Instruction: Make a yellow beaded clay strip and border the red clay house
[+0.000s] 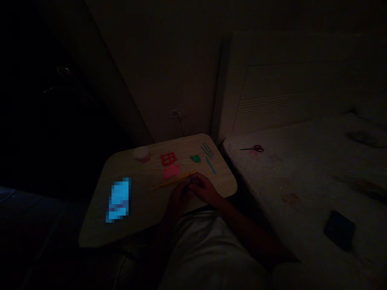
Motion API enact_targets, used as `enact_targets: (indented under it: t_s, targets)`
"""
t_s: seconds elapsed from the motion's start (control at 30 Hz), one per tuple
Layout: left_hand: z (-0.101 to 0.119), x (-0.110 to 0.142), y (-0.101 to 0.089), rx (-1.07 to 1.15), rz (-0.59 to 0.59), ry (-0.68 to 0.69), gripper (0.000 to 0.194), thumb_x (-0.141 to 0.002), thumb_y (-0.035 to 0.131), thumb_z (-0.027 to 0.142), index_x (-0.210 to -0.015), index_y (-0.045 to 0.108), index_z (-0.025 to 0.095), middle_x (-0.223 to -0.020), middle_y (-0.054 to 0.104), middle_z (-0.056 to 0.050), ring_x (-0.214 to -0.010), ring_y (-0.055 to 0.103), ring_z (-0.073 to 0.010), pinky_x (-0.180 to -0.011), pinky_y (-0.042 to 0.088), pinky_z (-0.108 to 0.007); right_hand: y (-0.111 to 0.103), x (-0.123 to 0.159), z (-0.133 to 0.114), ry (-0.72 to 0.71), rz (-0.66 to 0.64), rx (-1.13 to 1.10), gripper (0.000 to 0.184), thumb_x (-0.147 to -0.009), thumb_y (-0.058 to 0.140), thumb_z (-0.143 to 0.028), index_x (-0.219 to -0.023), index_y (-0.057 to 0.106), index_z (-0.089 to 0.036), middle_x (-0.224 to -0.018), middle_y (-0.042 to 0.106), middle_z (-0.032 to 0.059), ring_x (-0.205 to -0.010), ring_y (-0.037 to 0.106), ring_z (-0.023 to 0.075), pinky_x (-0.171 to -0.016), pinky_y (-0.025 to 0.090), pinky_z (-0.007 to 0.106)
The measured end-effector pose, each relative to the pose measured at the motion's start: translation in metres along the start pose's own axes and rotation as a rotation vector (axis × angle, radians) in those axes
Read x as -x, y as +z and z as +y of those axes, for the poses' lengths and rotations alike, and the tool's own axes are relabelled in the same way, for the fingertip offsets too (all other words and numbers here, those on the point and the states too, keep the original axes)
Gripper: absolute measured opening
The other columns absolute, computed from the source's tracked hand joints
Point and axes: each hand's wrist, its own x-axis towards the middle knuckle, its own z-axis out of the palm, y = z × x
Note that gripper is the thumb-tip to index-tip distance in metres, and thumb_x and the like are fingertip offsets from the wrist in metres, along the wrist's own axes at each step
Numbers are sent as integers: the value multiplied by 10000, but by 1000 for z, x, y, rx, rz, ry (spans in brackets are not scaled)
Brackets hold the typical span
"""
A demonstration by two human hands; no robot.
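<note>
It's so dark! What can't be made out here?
All in the head view:
Full shape of the blue piece: covered by the left hand and right hand.
What the bright blue patch shows: blurred into blocks.
What the dark object on the bed is: too dim.

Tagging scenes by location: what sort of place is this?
Probably a bedroom, dimly lit: what looks like a mattress lies against a headboard, with a small table beside it.

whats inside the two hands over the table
A small dark blue-purple piece shows between the left hand and the right hand. The hands cover the rest, so its full shape, and anything else inside them, cannot be seen.
</note>
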Motion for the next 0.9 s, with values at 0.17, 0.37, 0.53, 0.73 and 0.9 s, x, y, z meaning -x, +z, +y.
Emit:
enact_targets:
  t_s: [0.17, 0.37, 0.53, 0.73, 0.9]
  targets:
    - [2, 1, 2, -85, -61, -45, 442, -876, 628, 500, -1156, 725, 171, -1193, 747, -126, -1087, 688, -289, -1009, 514, -420, -2, -1, -7, -20, -3, -31, 388, -801, 729, -565, -859, 595, -205, -740, 526, -29, -680, 473, 121, -630, 414, 231]
    - [6, 2, 0, -96, -53, -91, 419, -859, 644, 514, -1084, 759, 179, -1125, 773, -101, -1051, 691, -280, -1020, 506, -423, -1, 0, -10, -35, -10, 37, 345, -842, 664, -533, -815, 567, -203, -718, 508, -30, -665, 462, 124, -617, 387, 240]
    - [13, 4, -1, -104, -66, -71, 373, -879, 621, 492, -997, 783, 177, -1023, 791, -86, -965, 702, -260, -934, 542, -381, 2, 0, -11, -53, -30, 201, 304, -844, 648, -487, -821, 594, -189, -711, 545, -19, -677, 479, 135, -629, 382, 248]
    - [16, 2, -4, -123, -132, -82, 368, -897, 582, 479, -882, 787, 174, -909, 794, -69, -852, 701, -236, -836, 539, -346, 3, 0, -16, 1, -88, 214, 400, -862, 609, -517, -650, 527, -188, -613, 457, -35, -602, 402, 108, -570, 327, 237]
    - [12, 3, -2, -163, -85, -77, 352, -856, 622, 489, -820, 776, 175, -823, 777, -55, -787, 678, -222, -785, 532, -338, 0, 0, -17, 111, -124, 95, 511, -811, 651, -628, -600, 472, -198, -569, 394, -50, -554, 341, 90, -509, 279, 224]
